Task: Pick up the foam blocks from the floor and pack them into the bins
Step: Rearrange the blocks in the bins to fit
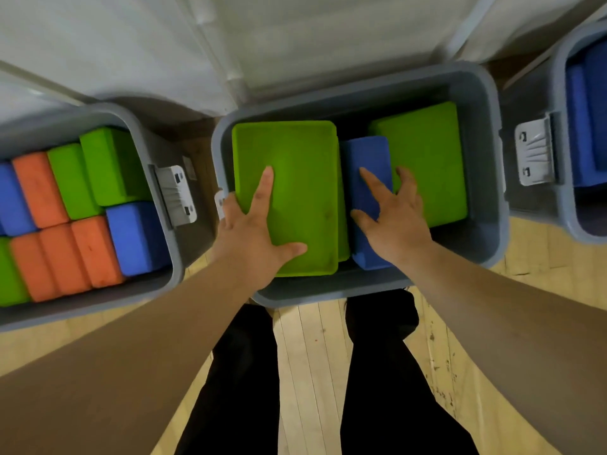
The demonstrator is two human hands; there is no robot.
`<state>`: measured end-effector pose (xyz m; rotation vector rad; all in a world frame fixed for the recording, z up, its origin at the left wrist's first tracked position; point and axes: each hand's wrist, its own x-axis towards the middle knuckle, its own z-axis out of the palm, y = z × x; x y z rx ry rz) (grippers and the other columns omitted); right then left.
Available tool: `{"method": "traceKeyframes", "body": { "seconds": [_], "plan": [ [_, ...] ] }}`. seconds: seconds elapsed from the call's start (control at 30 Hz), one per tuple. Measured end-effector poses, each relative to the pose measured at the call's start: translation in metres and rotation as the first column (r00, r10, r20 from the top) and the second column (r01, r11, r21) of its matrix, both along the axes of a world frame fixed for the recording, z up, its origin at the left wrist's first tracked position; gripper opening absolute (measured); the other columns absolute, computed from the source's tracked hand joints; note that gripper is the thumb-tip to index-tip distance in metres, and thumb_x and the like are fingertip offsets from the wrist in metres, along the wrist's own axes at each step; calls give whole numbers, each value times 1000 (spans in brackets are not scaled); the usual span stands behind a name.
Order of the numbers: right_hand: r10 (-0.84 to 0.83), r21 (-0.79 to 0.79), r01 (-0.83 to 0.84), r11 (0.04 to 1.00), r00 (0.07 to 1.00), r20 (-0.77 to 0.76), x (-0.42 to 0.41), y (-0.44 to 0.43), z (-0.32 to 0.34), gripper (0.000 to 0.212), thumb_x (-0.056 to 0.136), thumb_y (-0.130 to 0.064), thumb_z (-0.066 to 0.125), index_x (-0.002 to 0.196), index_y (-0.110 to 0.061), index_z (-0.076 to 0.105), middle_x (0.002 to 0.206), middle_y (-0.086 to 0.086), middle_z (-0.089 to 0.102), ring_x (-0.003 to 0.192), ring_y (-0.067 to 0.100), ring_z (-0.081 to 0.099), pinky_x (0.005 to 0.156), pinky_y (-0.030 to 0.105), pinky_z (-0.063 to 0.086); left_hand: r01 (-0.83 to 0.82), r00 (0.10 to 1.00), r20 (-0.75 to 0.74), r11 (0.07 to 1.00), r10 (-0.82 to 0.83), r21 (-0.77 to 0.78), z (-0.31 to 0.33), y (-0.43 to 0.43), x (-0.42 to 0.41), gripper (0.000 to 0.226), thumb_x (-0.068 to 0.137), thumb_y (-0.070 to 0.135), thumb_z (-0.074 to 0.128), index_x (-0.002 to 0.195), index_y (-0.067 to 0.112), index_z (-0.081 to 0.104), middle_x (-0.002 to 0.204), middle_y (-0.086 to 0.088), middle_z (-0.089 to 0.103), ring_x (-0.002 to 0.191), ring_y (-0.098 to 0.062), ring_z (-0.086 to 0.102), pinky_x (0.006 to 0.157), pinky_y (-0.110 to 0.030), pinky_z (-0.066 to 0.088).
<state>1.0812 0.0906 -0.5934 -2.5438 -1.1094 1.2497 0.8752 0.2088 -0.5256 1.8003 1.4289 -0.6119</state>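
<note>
Fingers (406, 180) partly hidden: L hand (253, 238) grips green block (295, 149), R hand (395, 224) blue block (368, 152).

Likely exercise studio: pale wood-strip floor (308, 349) under the middle grey bin (328, 101), white backdrop (131, 44) behind it, more bins (98, 302) of foam blocks (39, 188) flanking it.
</note>
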Motion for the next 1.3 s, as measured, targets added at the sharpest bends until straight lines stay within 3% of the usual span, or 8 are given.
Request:
{"method": "traceKeyframes", "body": {
  "seconds": [0.13, 0.4, 0.53, 0.73, 0.9, 1.03, 1.17, 1.3],
  "plan": [
    [25, -63, -30, 998, 996, -88, 4, -1, 3, 95, 93, -48, 69, 154, -61, -2, 161, 10, 14, 139, 39, 40, 105, 48, 48, 7, 1000, 12, 1000, -7, -5, 1, 4, -7, 130, 72, 62, 82, 132, 74, -33, 163, -6, 1, 147, -40, 29, 116, -59, 35],
    [-243, 207, 250, 946, 968, -60, 38, -2, 87, 85, 91, -42, 71, 157, -54, 17, 138, -12, 37, 109, 7, 45, 80, 20, 39, 90, 992, -98, 994, -83, 65, 9, 2, 5, 127, 73, 75, 73, 142, 61, -32, 166, -8, -13, 152, -43, 11, 119, -63, 24],
    [-364, 269, 410, 871, 908, -207, 56, -7, 125, 87, 87, -39, 73, 150, -66, 18, 136, -22, 34, 120, 6, 47, 98, 30, 45, 9, 999, 47, 997, -13, 80, 36, 10, 31, 109, 80, 80, 58, 147, 59, -25, 169, -1, -13, 156, -39, 0, 123, -61, 13],
    [-409, 219, 693, 687, 618, -671, 58, 10, 147, 72, 88, -24, 67, 147, -56, 42, 142, -10, 56, 124, 14, 63, 99, 51, 55, -58, 890, 454, 998, 44, 17, 89, 27, 70, 96, 77, 78, 55, 147, 68, -10, 167, 15, -1, 153, -16, 18, 116, -39, 30],
    [-342, 60, 650, 758, 474, -812, 19, 44, 130, 56, 105, -12, 51, 149, -45, 44, 132, -10, 66, 117, 7, 66, 90, 29, 57, -46, 936, 352, 988, -8, 145, 94, 41, 51, 92, 79, 75, 57, 145, 72, -8, 163, 17, -9, 153, -23, 19, 110, -46, 42],
    [-339, -25, 499, 866, 548, -765, 4, 66, 100, 44, 108, -30, 45, 150, -43, 47, 144, -16, 57, 131, 3, 53, 102, 24, 45, 109, 986, 98, 967, -135, 230, 74, 45, 20, 91, 80, 80, 49, 149, 65, -8, 164, 11, -19, 154, -34, 9, 117, -57, 33],
    [-432, -39, 548, 836, 612, -662, 8, 61, 73, 33, 106, -21, 48, 133, -34, 63, 117, -15, 69, 99, -12, 64, 70, 6, 47, 348, 937, -117, 865, -328, 362, 51, 31, 26, 97, 77, 91, 31, 155, 52, -9, 164, -3, -26, 153, -44, -8, 123, -64, 7],
    [-320, -48, 329, 943, 860, -398, 29, 39, 47, 37, 100, -27, 60, 137, -31, 59, 134, -5, 63, 122, 19, 60, 102, 34, 49, 468, 869, -112, 728, -482, 501, 44, 28, 62, 95, 83, 84, 38, 156, 26, 15, 168, -10, -11, 154, -42, -11, 122, -65, 0]
  ]
}}
